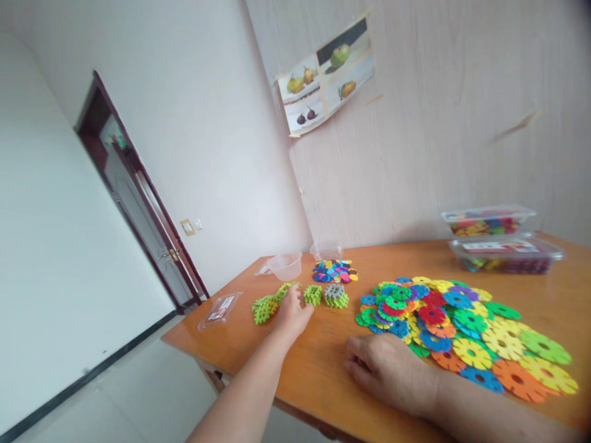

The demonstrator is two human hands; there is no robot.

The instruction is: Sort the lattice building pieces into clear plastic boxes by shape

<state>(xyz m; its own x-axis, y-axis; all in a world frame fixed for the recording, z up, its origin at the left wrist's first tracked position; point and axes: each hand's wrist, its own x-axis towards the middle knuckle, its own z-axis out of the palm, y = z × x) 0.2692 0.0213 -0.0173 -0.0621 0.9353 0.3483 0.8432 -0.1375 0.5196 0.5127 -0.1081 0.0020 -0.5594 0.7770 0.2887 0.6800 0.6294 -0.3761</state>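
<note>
My left hand (292, 312) reaches out over the orange wooden table (318, 363), fingers touching a green snowflake-piece assembly (266, 305); whether it grips it is unclear. Two smaller clusters sit just right of it, one green (313, 295) and one grey and green (335, 296). My right hand (381, 368) rests palm down on the table, fingers loosely curled, holding nothing. It lies beside a large spread of big coloured flower discs (462, 329). A small heap of little coloured discs (334, 271) lies farther back.
Two clear empty tubs (286, 266) (325, 250) stand near the wall. A clear lid (220, 309) lies at the table's left corner. Two lidded boxes of coloured pieces (505, 253) (487, 219) stand at the back right. A dark door (138, 203) is at left, a fruit poster (325, 77) on the wall.
</note>
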